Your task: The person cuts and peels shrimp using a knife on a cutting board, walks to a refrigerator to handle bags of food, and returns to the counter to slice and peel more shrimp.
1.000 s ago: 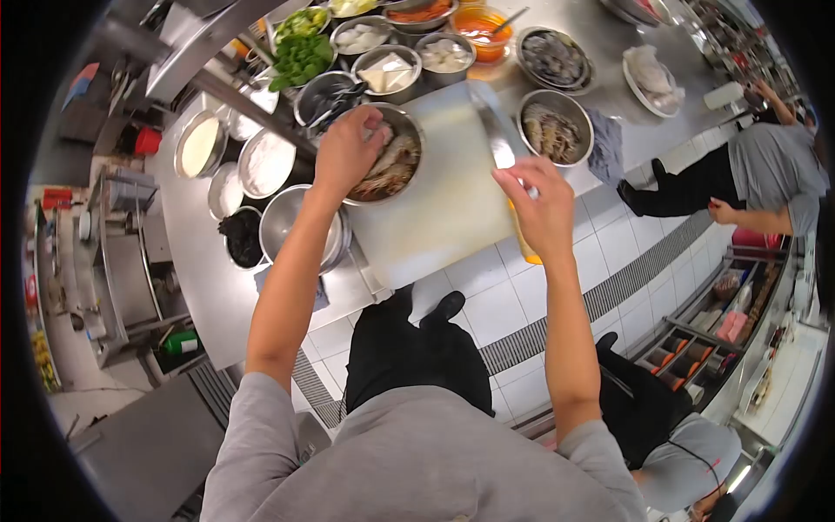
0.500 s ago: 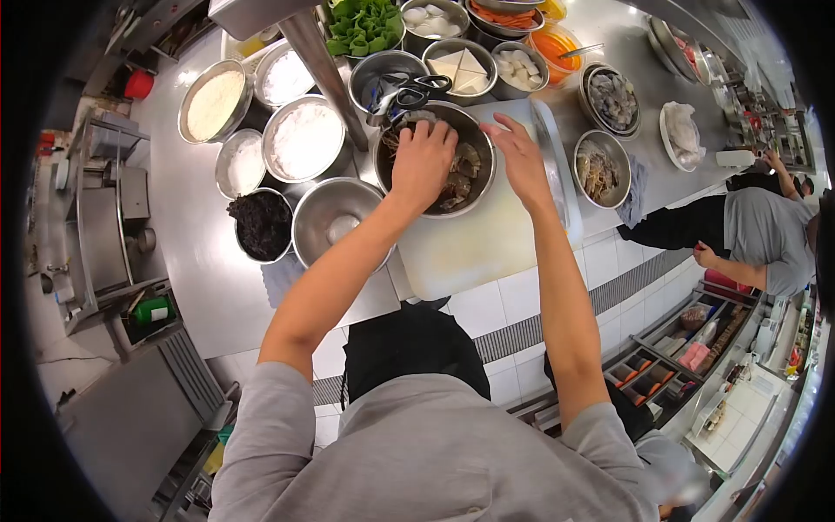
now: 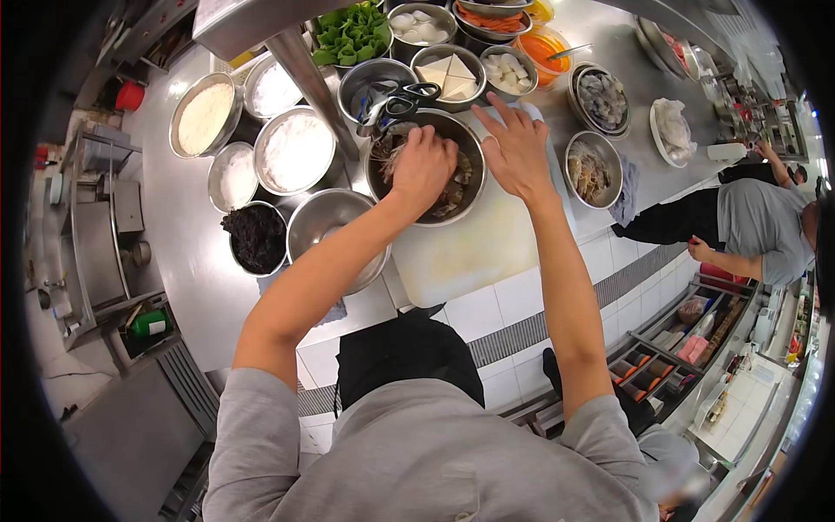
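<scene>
Raw shrimp (image 3: 454, 193) lie in a steel bowl (image 3: 476, 139) at the back left of a white cutting board (image 3: 461, 252). My left hand (image 3: 424, 165) reaches into this bowl, its fingers curled together on shrimp; legs and feelers stick out left of the knuckles, while the fingertips are hidden. Just right of the rim, my right hand (image 3: 517, 150) is open above the board, fingers spread and holding nothing. Black-handled scissors (image 3: 402, 104) rest in a smaller steel bowl (image 3: 352, 78) behind.
Left are bowls of white powder (image 3: 296, 150), a dark shredded food (image 3: 255, 237) and a steel bowl (image 3: 326, 204). Behind are leafy greens (image 3: 350, 33) and white triangular slices (image 3: 450, 76). A shrimp-scraps bowl (image 3: 593, 171) stands right. A metal post (image 3: 309, 74) rises nearby; a co-worker (image 3: 755, 222) stands right.
My right hand has spread its fingers and shifted slightly left and down beside the bowl. My left hand stays in the bowl, its fingers drawn closer together. The whole view has shifted a little.
</scene>
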A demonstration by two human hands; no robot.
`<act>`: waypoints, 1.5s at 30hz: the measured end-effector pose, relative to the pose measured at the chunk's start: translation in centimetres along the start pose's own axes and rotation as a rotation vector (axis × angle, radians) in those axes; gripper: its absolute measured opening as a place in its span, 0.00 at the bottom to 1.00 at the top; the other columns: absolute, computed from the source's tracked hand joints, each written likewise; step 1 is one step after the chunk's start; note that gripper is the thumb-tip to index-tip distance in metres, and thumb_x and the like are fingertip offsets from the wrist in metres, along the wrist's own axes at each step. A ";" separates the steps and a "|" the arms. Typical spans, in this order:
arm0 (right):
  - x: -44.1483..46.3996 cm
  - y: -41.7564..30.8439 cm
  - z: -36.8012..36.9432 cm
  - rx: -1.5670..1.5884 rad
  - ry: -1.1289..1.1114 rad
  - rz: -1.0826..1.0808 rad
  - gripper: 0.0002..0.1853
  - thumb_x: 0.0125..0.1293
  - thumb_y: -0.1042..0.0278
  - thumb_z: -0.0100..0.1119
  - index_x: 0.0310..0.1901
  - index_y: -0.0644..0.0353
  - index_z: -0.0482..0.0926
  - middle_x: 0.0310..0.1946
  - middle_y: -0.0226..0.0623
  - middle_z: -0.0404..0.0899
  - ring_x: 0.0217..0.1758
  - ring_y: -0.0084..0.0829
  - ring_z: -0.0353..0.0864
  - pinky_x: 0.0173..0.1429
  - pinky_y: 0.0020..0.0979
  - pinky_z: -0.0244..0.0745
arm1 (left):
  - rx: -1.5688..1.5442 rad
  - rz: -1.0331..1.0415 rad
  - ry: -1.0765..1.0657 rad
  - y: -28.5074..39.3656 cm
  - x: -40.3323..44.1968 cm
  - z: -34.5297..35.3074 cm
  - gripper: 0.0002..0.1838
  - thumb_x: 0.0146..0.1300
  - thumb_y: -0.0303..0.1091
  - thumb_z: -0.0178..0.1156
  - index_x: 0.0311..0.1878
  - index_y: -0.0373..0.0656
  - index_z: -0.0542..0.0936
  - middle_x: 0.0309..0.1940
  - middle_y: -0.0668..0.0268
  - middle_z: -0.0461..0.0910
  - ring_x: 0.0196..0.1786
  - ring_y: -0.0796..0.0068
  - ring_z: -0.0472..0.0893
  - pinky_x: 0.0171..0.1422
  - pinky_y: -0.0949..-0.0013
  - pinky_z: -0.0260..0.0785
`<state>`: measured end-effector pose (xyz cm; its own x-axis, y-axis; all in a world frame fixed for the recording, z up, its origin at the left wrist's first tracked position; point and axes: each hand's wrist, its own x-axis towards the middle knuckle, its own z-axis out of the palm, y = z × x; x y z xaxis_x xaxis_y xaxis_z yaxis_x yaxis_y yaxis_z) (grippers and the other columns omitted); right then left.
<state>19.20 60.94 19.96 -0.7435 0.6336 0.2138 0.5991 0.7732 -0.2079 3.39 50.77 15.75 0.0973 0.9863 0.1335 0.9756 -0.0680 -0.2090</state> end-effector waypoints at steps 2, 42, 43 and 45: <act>-0.2 0.0 -0.9 0.017 0.031 -0.013 0.27 0.67 0.60 0.47 0.69 0.44 0.75 0.74 0.37 0.67 0.70 0.42 0.67 0.70 0.49 0.54 | -0.004 0.009 -0.033 0.0 0.0 0.2 0.10 0.62 0.36 0.59 0.45 0.45 0.79 0.43 0.64 0.83 0.52 0.65 0.76 0.55 0.61 0.61; -37.6 0.5 1.8 1.008 -0.111 1.129 0.25 0.74 0.43 0.55 0.36 0.62 0.73 0.21 0.41 0.79 0.23 0.33 0.77 0.32 0.37 0.70 | -0.765 0.123 0.175 14.5 4.7 1.5 0.21 0.64 0.29 0.59 0.61 0.48 0.76 0.54 0.60 0.75 0.60 0.56 0.73 0.67 0.50 0.60; -37.4 0.6 1.8 0.994 -0.116 1.118 0.25 0.74 0.43 0.55 0.36 0.62 0.73 0.21 0.41 0.79 0.23 0.33 0.77 0.33 0.36 0.70 | -0.690 0.056 0.258 15.9 5.6 1.8 0.23 0.67 0.36 0.57 0.66 0.47 0.72 0.61 0.57 0.71 0.66 0.54 0.69 0.69 0.45 0.57; -37.2 0.9 1.8 1.022 -0.119 1.104 0.25 0.74 0.43 0.55 0.36 0.62 0.73 0.21 0.41 0.79 0.24 0.34 0.78 0.33 0.37 0.70 | -0.603 -0.007 0.333 17.5 7.0 2.8 0.27 0.71 0.43 0.56 0.71 0.47 0.68 0.67 0.54 0.67 0.72 0.52 0.64 0.72 0.39 0.54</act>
<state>46.90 38.01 10.06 -0.1197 0.8233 -0.5548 0.4357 -0.4586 -0.7745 20.56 56.91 10.37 0.0523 0.8948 0.4435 0.9061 -0.2292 0.3556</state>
